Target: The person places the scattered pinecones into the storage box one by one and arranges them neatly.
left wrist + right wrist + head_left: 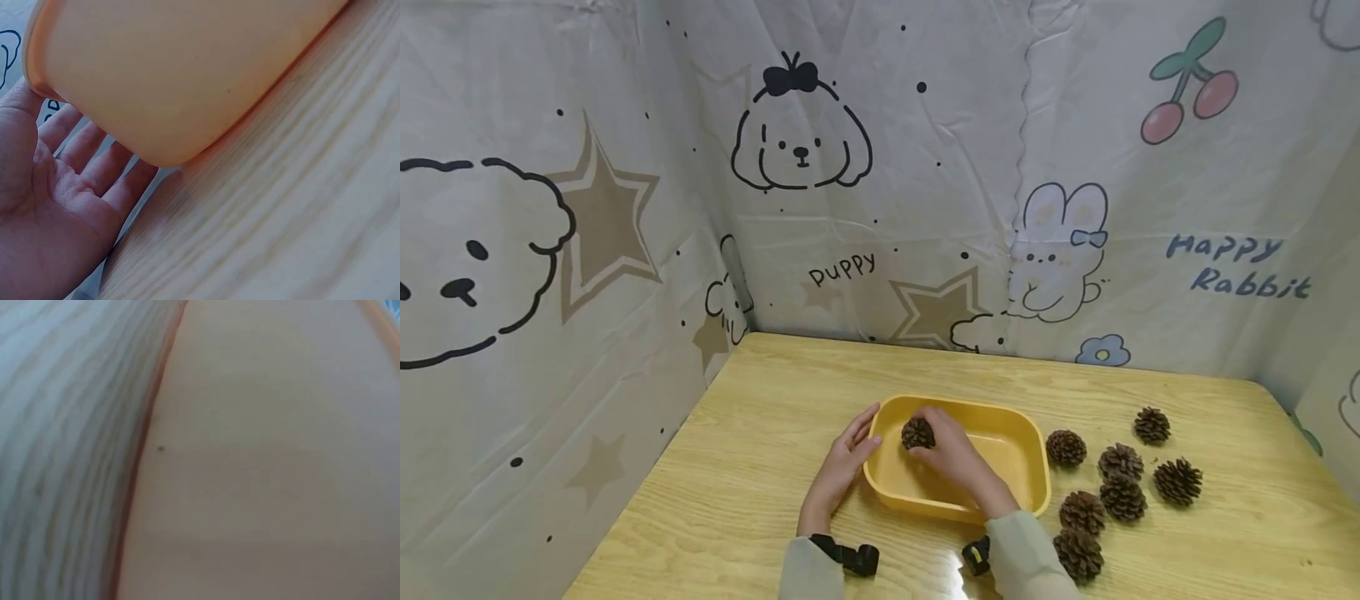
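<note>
A yellow plastic tub (1030, 467) stands on the wooden table (752, 467). My right hand (951, 454) reaches into it and holds a brown pine cone (917, 433) at the tub's left end. My left hand (842, 462) lies flat and open against the tub's left outer wall (175, 69), its straight fingers (100, 162) beside the rim. The right wrist view is filled by the tub's side (275, 462) and table grain; that hand itself is out of it.
Several loose pine cones (1120, 492) lie on the table to the right of the tub. Cartoon-printed cloth walls (865, 167) close in the table at the back and left. The table's left part shows bare wood.
</note>
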The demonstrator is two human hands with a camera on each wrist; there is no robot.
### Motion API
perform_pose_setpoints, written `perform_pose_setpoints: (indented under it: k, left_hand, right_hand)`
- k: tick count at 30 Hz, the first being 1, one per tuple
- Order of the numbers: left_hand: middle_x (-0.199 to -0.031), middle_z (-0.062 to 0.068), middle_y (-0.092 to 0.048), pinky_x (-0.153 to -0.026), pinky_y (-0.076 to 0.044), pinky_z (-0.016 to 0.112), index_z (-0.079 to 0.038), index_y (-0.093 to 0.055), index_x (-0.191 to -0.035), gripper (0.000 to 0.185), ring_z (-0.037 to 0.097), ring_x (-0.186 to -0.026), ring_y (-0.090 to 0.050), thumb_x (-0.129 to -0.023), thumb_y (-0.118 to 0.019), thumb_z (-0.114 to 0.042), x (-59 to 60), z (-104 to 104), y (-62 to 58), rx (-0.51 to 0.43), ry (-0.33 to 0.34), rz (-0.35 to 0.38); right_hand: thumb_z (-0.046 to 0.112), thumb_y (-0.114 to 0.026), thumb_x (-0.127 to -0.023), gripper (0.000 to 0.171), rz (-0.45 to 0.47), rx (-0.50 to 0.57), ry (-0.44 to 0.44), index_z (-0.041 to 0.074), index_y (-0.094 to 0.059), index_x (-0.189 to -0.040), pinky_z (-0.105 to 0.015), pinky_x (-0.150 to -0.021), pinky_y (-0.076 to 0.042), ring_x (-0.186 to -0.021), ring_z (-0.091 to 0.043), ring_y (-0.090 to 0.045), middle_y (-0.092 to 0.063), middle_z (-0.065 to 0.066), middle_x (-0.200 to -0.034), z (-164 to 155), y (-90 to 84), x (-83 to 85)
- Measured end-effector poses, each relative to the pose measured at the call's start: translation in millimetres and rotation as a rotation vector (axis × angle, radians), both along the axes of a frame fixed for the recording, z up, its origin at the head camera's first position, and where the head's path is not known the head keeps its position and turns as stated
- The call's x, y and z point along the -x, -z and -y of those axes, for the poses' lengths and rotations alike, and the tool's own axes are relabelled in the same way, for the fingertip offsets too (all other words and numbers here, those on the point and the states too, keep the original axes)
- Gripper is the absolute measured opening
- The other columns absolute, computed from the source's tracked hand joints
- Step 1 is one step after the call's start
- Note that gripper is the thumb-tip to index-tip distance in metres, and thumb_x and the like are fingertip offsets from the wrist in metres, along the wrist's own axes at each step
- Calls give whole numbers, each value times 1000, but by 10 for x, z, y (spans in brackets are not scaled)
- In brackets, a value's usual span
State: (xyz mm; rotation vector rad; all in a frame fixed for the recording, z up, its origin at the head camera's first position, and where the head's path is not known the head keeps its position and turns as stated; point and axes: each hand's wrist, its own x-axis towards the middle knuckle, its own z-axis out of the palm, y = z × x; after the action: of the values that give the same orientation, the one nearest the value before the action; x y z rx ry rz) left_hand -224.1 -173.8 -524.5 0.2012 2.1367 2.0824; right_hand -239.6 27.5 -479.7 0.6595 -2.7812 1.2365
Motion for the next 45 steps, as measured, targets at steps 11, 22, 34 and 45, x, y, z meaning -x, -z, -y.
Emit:
perform_pose_setpoints:
  k: [11, 22, 34, 45]
  left_hand:
    - [-163, 5, -26, -119, -35, 42, -22, -31, -154, 57, 27, -150, -27, -102, -53, -25, 14, -1, -10, -5, -7, 23]
    - [-161, 4, -30, -118, -36, 43, -24, -34, -153, 55, 26, -149, -30, -102, -54, -26, 15, -4, -17, -2, -16, 17]
    - [-161, 5, -30, -118, -38, 43, -24, -34, -153, 54, 27, -148, -31, -102, -52, -20, 7, -7, 3, -28, -11, 27]
    - [-162, 6, -29, -118, -38, 42, -22, -33, -153, 55, 27, -148, -31, -102, -53, -21, 2, -3, -10, -25, -9, 24]
  right_hand:
    - [0, -76, -81, 37, 30, -43, -35, 2, -55, -111, -50, -95, -52, -109, -33, -60, -62, -17, -112, 64, 31, 27]
    - [1, -75, -83, 37, 61, -55, -19, 3, -55, -114, -51, -98, -50, -113, -34, -60, -62, -18, -113, 103, 51, 17]
    - [5, -77, -82, 42, 98, -54, -10, 2, -56, -120, -52, -101, -49, -116, -33, -58, -62, -17, -118, 106, 80, 32]
    - [8, -75, -85, 56, 162, -15, -4, 0, -50, -134, -54, -108, -43, -129, -37, -51, -55, -21, -134, 74, 66, 9]
